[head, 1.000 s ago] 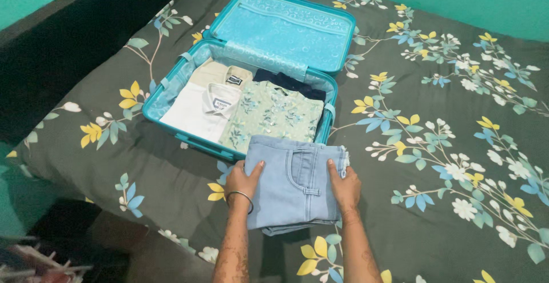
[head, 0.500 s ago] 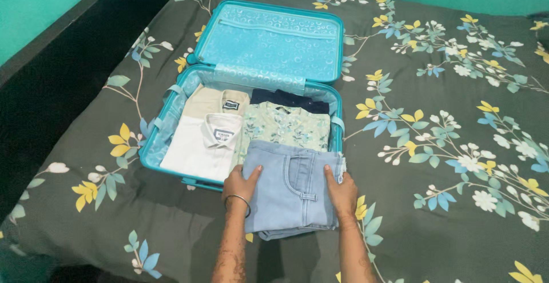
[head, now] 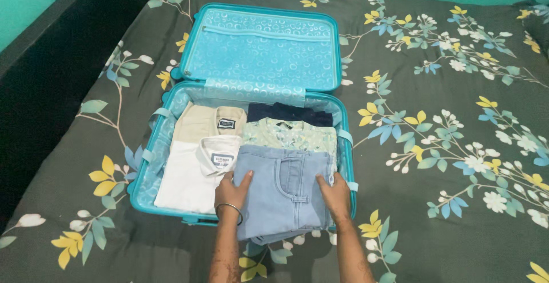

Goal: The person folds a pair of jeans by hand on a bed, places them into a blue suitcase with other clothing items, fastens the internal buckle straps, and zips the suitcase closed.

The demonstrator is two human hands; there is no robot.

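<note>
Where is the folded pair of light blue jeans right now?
The jeans lie over the suitcase's near right corner, covering the green floral shirt, between left hand and right hand.

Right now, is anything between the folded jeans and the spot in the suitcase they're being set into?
Nothing visibly blocks them. Both hands, left hand and right hand, grip the folded jeans, which already lie over the green floral shirt in the open suitcase; their near end overhangs its front rim.
</note>
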